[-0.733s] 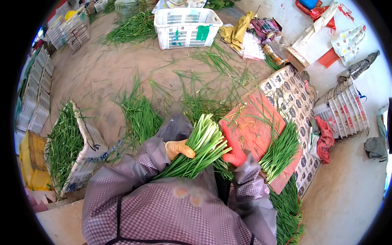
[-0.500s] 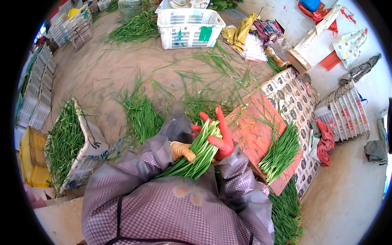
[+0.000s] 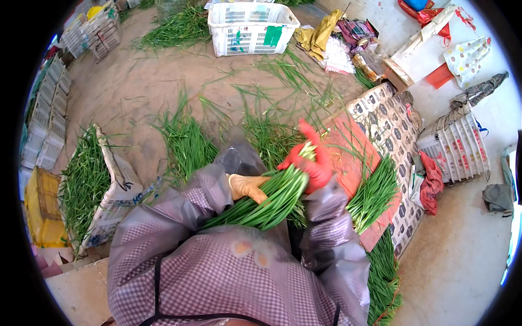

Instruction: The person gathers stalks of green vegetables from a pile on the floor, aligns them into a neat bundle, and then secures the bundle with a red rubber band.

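Note:
A bunch of green chives (image 3: 272, 201) lies slantwise before my chest, its leaves trailing down to the left and its pale stem ends pointing up to the right. Round the middle of the leaves closes my left hand (image 3: 248, 187), in a tan glove. My right hand (image 3: 317, 165), in a red glove and slightly blurred, curls about the pale ends, one finger sticking up. To the right, another chive bundle (image 3: 375, 195) rests on a red board (image 3: 352, 157). Loose chives (image 3: 187, 146) lie on the ground just beyond my knees.
At my left stands a white crate (image 3: 117, 185) full of greens, beside a yellow crate (image 3: 43, 206). A large white basket (image 3: 253, 32) sits ahead, near crumpled sacks (image 3: 323, 38). More chives (image 3: 383, 282) are piled by my right side. White crates (image 3: 462, 146) lean against the right wall.
My right hand has gone from spread fingers against the stem ends to closing around them. The bunch has shifted a little to the right, with my left hand still on it.

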Demonstrator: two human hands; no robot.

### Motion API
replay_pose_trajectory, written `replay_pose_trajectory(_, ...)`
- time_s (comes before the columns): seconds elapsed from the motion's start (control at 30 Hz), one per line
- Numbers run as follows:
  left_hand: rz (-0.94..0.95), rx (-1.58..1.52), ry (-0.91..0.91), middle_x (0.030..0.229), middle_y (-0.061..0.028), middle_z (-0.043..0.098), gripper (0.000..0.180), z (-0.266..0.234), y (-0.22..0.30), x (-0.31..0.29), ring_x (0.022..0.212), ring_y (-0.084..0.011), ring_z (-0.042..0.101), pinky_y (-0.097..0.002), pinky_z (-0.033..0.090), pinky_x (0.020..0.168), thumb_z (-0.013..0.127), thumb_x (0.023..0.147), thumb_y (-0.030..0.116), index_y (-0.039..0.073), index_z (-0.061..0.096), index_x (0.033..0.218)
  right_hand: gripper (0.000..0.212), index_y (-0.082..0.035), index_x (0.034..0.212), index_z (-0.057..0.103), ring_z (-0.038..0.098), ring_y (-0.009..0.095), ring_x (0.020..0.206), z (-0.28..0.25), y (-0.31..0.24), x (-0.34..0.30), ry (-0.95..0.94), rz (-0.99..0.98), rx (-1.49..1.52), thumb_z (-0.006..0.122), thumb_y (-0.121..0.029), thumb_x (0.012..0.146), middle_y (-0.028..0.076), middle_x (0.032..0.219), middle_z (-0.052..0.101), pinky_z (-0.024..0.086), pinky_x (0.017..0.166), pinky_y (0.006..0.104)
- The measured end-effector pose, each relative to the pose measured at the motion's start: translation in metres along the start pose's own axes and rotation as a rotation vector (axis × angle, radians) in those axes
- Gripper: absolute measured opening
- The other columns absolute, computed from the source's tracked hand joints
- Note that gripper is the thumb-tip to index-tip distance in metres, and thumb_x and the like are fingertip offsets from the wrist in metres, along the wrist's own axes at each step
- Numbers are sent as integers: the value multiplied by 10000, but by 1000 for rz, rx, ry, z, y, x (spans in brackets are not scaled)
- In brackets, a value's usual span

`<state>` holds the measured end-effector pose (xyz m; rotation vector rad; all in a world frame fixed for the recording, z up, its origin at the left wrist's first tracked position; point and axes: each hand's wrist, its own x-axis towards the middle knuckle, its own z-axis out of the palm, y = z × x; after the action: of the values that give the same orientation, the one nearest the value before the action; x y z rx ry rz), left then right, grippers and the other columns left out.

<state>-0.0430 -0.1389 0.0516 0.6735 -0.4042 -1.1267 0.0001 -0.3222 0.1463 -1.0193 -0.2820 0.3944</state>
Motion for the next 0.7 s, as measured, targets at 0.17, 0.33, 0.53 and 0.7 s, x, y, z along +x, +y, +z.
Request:
replay_pose_trajectory(0.17,131,531,264,1450,-139,324,933,3,54,-30,1343,-210,286,-376,244,1103,771,752,259,16,206,1454,752,-59,1427,295,626,242,658,-1,-111,7,200,-427,-291,635,7,759,91,741,568,556,642,385)
replay_pose_trajectory(0.33,675,646,744,1373,-106,442,624,6,97,-73,1260,-228,410,-378,330,1044,647,854,181,64,355,1394,685,-44,1391,344,614,206,683,-10,-167,23,348,-674,-527,610,44,766,72,782,568,527,666,327)
replay_pose_trajectory(0.53,444,148,393,940,-173,676,511,-2,93,-58,803,-292,669,-397,550,732,393,978,435,-7,649,987,675,-55,1381,366,605,143,730,29,-141,27,258,-903,-1104,616,85,769,51,846,622,504,741,280)
replay_pose_trajectory(0.7,63,-394,-45,1270,-222,538,806,-5,45,32,1135,-370,559,-458,449,979,227,917,648,-4,439,1341,526,-124,1225,568,496,226,529,25,-53,14,-454,-998,-1907,632,-83,704,50,620,474,378,437,366)
